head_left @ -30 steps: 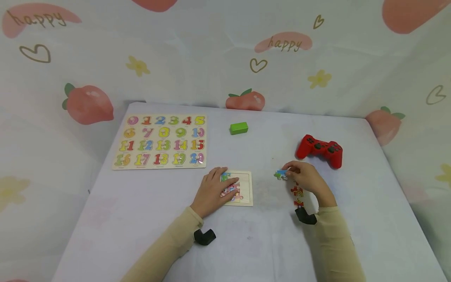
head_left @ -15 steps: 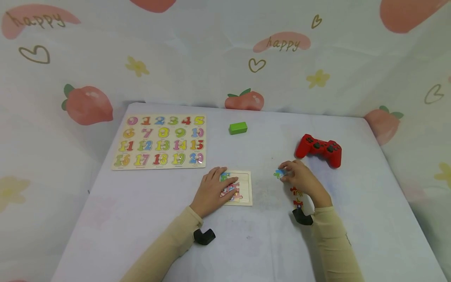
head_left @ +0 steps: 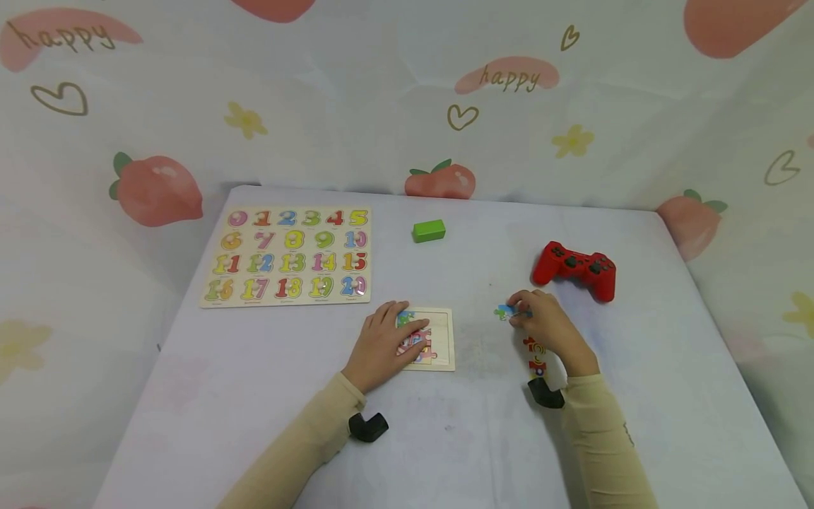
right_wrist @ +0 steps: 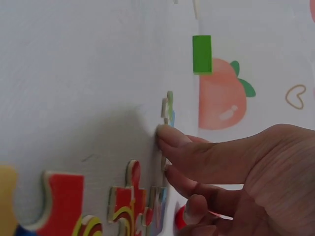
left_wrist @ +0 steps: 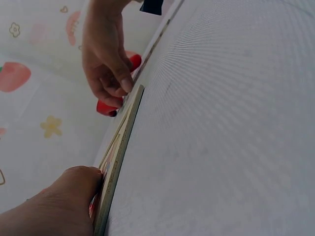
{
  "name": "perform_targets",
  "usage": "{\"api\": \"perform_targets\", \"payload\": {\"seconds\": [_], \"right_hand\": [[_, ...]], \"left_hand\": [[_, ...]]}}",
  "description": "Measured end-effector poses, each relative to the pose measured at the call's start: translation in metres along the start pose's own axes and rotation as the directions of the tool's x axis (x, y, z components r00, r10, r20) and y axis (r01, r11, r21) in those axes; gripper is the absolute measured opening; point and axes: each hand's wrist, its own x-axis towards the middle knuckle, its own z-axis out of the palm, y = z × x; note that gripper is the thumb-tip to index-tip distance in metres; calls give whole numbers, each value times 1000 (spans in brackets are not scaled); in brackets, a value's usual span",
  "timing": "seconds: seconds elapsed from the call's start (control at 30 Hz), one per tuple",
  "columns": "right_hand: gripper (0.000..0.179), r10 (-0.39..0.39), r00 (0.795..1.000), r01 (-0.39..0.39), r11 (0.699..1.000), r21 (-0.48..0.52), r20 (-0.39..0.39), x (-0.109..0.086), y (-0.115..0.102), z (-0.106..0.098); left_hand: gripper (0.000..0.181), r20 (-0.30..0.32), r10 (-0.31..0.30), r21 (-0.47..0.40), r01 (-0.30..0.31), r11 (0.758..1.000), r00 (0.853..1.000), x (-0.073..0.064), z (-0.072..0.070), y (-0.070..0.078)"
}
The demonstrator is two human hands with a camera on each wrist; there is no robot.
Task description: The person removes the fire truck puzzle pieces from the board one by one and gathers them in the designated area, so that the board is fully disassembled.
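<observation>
My left hand [head_left: 380, 348] rests on a small square wooden jigsaw tray [head_left: 444, 339], its fingers spread over the pink and green pieces at the left side. In the left wrist view the thumb [left_wrist: 74, 189] presses at the tray's edge. To the right of the tray, my right hand [head_left: 552, 326] pinches a blue-and-green jigsaw piece [head_left: 501, 312] between thumb and fingers, low over the table. The right wrist view shows the piece [right_wrist: 170, 105] partly hidden behind the thumb. Red and yellow jigsaw pieces [head_left: 537, 362] lie below that hand, partly covered by it.
A wooden number board [head_left: 286, 256] lies at the back left. A green block [head_left: 429, 230] stands behind the tray, and a red game controller [head_left: 575, 271] sits just beyond my right hand. Black wrist mounts [head_left: 369, 428] stick out from both sleeves.
My right hand has shifted slightly left, and its fingers now cover more of the blue-and-green jigsaw piece. The left hand and the tray stay in place.
</observation>
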Motion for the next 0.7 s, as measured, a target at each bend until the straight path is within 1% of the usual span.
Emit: {"api": "perform_targets", "payload": {"seconds": [0.13,0.2,0.3,0.4,0.5,0.57,0.7], "right_hand": [[27,-16,1000,16,1000,5,-26,-2,-6,2],[25,-47,998,47,999,7,-52,-3,-14,7],[24,-116,990,118,993,20,-77,-5,-34,23],[24,-188,981,190,981,34,-51,-6,-59,43],[26,-245,969,246,969,29,-13,-7,-79,63],[28,-284,959,284,959,6,-10,-7,-88,72],[27,-315,948,314,949,-36,-42,-6,-97,83]], "left_hand": [[42,-3,3,-10,-3,1000,1000,0,-1,0],[43,-11,8,-7,-9,1000,1000,-1,0,0],[48,-11,4,3,-4,1000,1000,-1,1,-1],[55,-13,-3,13,3,1000,1000,-1,1,-2],[60,-15,1,13,-1,1000,1000,-1,1,-3],[64,-12,8,11,-8,1000,1000,-1,0,-3],[71,14,25,4,-25,1000,1000,-1,-3,-3]]}}
